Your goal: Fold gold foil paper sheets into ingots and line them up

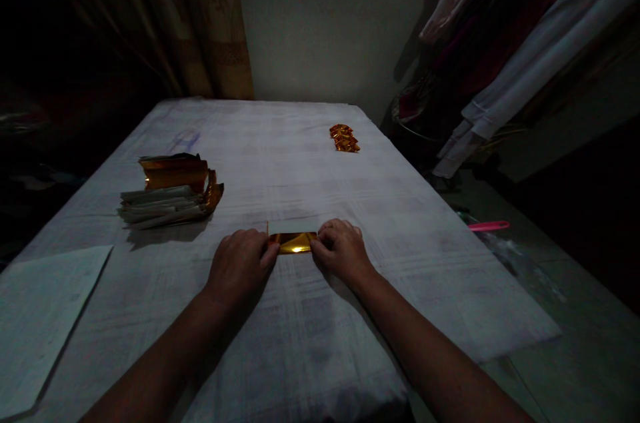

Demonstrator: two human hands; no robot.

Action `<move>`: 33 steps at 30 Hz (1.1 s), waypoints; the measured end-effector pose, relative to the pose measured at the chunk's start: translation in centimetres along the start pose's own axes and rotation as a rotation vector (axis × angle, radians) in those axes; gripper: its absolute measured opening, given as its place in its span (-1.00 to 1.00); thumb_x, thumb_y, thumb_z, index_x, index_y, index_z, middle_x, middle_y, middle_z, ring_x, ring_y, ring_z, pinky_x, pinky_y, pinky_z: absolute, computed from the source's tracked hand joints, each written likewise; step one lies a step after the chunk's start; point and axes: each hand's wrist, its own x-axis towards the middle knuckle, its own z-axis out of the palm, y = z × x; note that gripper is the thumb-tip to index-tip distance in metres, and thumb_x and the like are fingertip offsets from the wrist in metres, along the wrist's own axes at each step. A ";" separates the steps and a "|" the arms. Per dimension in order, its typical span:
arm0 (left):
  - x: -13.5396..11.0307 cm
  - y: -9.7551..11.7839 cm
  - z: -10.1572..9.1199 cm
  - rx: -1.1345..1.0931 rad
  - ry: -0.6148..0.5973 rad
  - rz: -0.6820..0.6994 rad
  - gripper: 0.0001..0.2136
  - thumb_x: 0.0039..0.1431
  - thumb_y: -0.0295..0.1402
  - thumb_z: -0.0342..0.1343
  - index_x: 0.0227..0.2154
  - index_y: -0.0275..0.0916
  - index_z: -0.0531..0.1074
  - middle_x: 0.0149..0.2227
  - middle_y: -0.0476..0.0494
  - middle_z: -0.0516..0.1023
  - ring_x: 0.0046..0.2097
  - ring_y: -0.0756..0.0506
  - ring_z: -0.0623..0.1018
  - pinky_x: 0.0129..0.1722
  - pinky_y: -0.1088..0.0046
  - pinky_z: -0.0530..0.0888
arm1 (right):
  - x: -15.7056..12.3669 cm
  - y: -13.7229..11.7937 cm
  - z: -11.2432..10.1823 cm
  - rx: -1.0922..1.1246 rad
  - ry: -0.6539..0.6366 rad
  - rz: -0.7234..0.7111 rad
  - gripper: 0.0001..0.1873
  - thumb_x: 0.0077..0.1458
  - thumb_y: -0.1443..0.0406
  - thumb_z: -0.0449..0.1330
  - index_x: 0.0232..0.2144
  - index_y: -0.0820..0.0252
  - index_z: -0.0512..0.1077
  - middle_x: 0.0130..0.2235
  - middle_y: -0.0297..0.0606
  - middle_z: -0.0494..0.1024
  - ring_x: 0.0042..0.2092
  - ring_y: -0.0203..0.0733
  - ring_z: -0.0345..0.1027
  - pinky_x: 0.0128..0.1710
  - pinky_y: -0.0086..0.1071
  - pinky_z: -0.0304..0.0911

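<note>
A small sheet of gold foil paper (295, 243) lies at the middle of the table, its near part folded over so that the shiny gold side shows below a pale strip. My left hand (243, 255) pinches its left end between thumb and curled fingers. At the opposite end, my right hand (343, 248) grips the paper the same way. To the left stands a thick stack of gold foil paper (165, 200), pale edges toward me and some sheets curled up. Farther off on the right sits a cluster of folded gold foil pieces (344, 138).
A checked white cloth covers the table (280, 163). At the left edge lies a large pale sheet (45, 316). Clothes (540, 56) hang on the right, above a floor with a pink-handled object (489, 226) and clear plastic (525, 263). A curtain (215, 30) hangs behind.
</note>
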 end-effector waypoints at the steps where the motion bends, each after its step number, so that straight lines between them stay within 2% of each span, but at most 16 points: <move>1: 0.0 0.2 -0.2 0.002 -0.043 -0.023 -0.76 0.32 -0.24 0.03 -0.40 -0.21 0.50 -0.40 -0.16 0.55 -0.29 -0.20 0.52 -0.28 0.27 0.33 | 0.0 -0.1 -0.1 -0.004 -0.006 0.010 -0.82 0.05 0.34 0.31 -0.55 0.14 0.45 -0.31 -0.32 0.56 -0.18 -0.14 0.38 -0.18 -0.26 0.05; 5: 0.1 0.6 -0.8 0.017 -0.132 -0.060 -0.75 0.34 -0.24 0.01 -0.33 -0.24 0.51 -0.35 -0.19 0.57 -0.23 -0.23 0.52 -0.22 0.24 0.32 | 0.0 -0.4 -0.3 0.008 -0.020 0.045 -0.82 0.06 0.34 0.31 -0.56 0.14 0.45 -0.30 -0.32 0.55 -0.18 -0.15 0.36 -0.16 -0.26 0.03; 25: 0.0 0.2 -0.5 0.024 -0.112 -0.064 -0.74 0.31 -0.18 0.04 -0.43 -0.19 0.44 -0.41 -0.14 0.50 -0.29 -0.21 0.47 -0.28 0.26 0.27 | -0.2 -0.2 -0.1 0.001 -0.010 0.031 -0.81 0.07 0.33 0.29 -0.55 0.13 0.39 -0.32 -0.32 0.53 -0.18 -0.13 0.36 -0.15 -0.26 0.05; 28: -0.1 0.0 -0.4 0.005 -0.108 -0.064 -0.74 0.30 -0.17 0.04 -0.43 -0.18 0.43 -0.41 -0.13 0.49 -0.29 -0.21 0.48 -0.28 0.27 0.27 | -0.2 -0.2 0.0 -0.016 -0.006 0.032 -0.87 0.06 0.33 0.30 -0.48 0.12 0.41 -0.32 -0.31 0.52 -0.19 -0.11 0.36 -0.16 -0.26 0.07; 30: -0.2 0.0 -0.3 -0.007 -0.094 -0.068 -0.77 0.31 -0.19 0.06 -0.40 -0.19 0.42 -0.39 -0.12 0.50 -0.28 -0.21 0.49 -0.27 0.27 0.29 | -0.3 -0.1 0.0 -0.009 -0.003 0.036 -0.91 0.05 0.32 0.31 -0.37 0.12 0.45 -0.28 -0.29 0.54 -0.17 -0.08 0.37 -0.14 -0.24 0.09; 33: -0.3 0.0 -0.1 -0.032 -0.027 -0.068 -0.88 0.29 -0.27 0.10 -0.25 -0.20 0.43 -0.29 -0.13 0.52 -0.22 -0.21 0.50 -0.22 0.27 0.32 | -0.5 -0.1 0.1 0.007 0.020 0.020 -0.78 0.08 0.33 0.29 -0.17 0.10 0.46 -0.17 -0.23 0.57 -0.08 -0.03 0.38 -0.08 -0.21 0.11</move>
